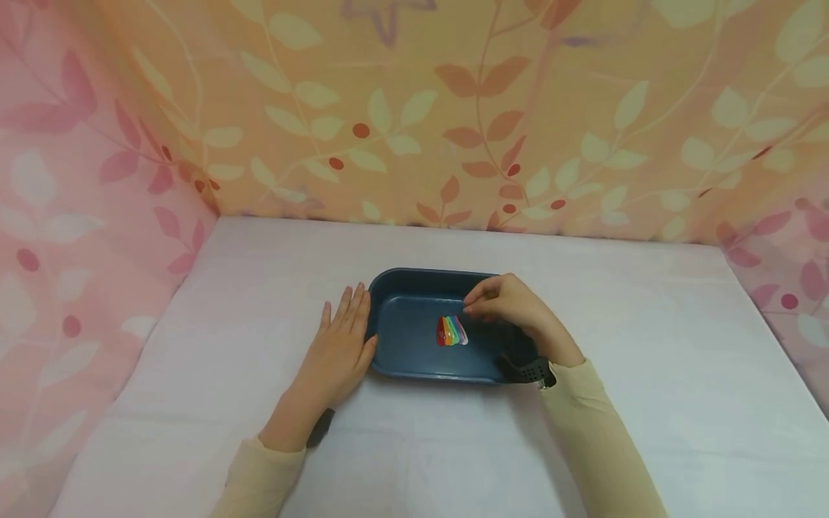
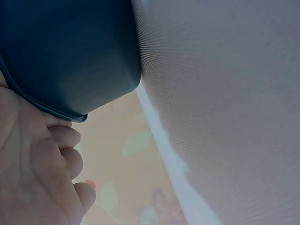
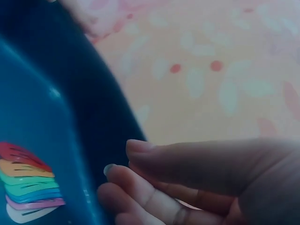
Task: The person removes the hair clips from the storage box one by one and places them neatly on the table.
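Observation:
A dark blue rectangular tray [image 1: 408, 360] stands on the white table. On its floor, right of the middle, lies a fanned row of snap hair clips [image 1: 451, 331] in rainbow colours; the right wrist view shows the same hair clips [image 3: 30, 183] overlapping, red to white. My left hand [image 1: 340, 349] rests against the tray's left side with its fingers straight; in the left wrist view its palm is at the rim [image 2: 51, 111]. Over the tray's right part hovers my right hand [image 1: 512, 306], fingers loosely bent, above and right of the clips. Between its thumb and fingertips [image 3: 140, 146] I see nothing held.
White cloth [image 1: 414, 453] covers the table around the tray. A patterned orange curtain [image 1: 414, 144] hangs behind the table's back edge, and pink patterned cloth [image 1: 58, 237] borders the left side. A dark strap [image 1: 534, 370] circles the right wrist.

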Tool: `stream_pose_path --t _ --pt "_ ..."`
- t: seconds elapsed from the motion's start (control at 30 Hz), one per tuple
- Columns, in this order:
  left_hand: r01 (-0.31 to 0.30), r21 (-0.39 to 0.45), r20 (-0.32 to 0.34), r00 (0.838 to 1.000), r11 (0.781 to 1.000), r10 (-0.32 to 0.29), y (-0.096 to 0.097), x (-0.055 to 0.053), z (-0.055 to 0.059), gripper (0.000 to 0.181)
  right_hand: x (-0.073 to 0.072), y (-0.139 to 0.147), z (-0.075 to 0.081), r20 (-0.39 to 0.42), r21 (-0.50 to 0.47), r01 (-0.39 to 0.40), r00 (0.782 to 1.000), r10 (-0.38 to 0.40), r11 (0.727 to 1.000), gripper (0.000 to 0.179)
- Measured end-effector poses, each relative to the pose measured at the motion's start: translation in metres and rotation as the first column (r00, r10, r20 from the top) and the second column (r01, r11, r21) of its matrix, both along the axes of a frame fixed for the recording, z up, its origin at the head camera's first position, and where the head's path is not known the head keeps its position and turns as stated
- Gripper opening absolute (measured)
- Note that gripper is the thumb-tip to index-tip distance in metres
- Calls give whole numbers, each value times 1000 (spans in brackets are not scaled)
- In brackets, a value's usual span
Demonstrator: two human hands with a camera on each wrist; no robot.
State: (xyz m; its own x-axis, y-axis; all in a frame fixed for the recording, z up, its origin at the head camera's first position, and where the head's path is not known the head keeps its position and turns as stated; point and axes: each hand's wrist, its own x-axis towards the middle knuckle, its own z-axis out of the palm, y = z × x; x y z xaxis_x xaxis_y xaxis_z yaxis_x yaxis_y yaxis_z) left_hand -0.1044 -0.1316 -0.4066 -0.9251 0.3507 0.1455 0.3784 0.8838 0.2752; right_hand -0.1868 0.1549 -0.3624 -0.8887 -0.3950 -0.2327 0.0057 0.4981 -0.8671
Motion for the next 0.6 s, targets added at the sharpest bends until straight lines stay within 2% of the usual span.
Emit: stream_pose_path --t 0.2,0.6 --pt "5 5 -1 1000 1000 -5 1 0 0 66 -11 -6 -12 84 4 -52 995 52 999 16" --pt "1 4 12 1000 1000 -1 1 -1 1 66 -18 -1 -28 138 82 -104 986 92 991 10"
